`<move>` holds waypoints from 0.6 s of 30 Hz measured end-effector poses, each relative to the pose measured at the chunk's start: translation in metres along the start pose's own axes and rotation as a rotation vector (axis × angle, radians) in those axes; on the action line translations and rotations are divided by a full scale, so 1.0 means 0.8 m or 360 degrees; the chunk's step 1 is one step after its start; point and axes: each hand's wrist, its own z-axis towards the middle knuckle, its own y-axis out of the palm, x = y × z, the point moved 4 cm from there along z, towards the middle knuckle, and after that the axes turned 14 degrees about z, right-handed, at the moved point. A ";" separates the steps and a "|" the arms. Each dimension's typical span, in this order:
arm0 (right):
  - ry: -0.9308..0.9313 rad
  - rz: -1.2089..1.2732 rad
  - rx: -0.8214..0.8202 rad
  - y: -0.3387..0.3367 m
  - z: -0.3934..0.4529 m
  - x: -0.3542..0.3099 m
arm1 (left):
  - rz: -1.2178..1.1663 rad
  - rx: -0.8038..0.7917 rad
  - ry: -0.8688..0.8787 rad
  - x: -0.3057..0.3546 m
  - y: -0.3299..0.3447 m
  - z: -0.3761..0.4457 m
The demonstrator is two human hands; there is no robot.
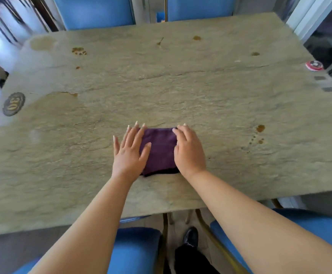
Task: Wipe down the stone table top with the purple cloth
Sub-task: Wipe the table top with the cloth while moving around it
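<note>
**Both hands on folded purple cloth, stained stone worktop**

Stone worktop (pixel 200 91) fills most of the view: pale grey-green slab, rough veined texture, long crack line running across the middle. Brown stains scattered on it: a cluster far left (pixel 79 51), one far centre-right (pixel 197 38), one far right (pixel 255 54), and a blotch with a trail of small drops at right (pixel 260 128). Pale ring-shaped watermark at far left corner (pixel 42 42).

Purple cloth (pixel 159 150) lies flat on the worktop near the front edge, roughly centre. Folded into a compact rectangle, dark violet, soft fuzzy nap, layered fold edge showing dark along its near side.

Left hand (pixel 130 153) flat, fingers straight and spread, long pale nails; palm and thumb overlap the cloth's left edge, fingertips on the stone. Left grip apart, pressing not clasping. Right hand (pixel 188 150) rests on the cloth's right edge, fingers bent down over the far right corner, thumb on the fabric; grip curled onto the cloth.

Dark oval coaster marked "30" (pixel 13 104) at left edge. Red-and-white round disc (pixel 314 65) at right edge. Blue chairs (pixel 94 11) beyond the far side and nearer the person. Black shoe (pixel 190 236) on the floor below.
</note>
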 end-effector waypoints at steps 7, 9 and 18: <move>-0.0278 -0.0547 -0.0626 0.068 0.020 -0.008 | 0.0314 -0.0132 -0.0373 -0.047 0.020 -0.026; -0.0074 -0.0638 -0.0497 0.044 0.062 0.031 | 0.0334 -0.0100 -0.0367 -0.047 0.020 -0.025; 0.0215 -0.0660 -0.0416 0.056 0.072 0.007 | 0.0198 -0.0080 -0.0315 -0.044 0.017 -0.022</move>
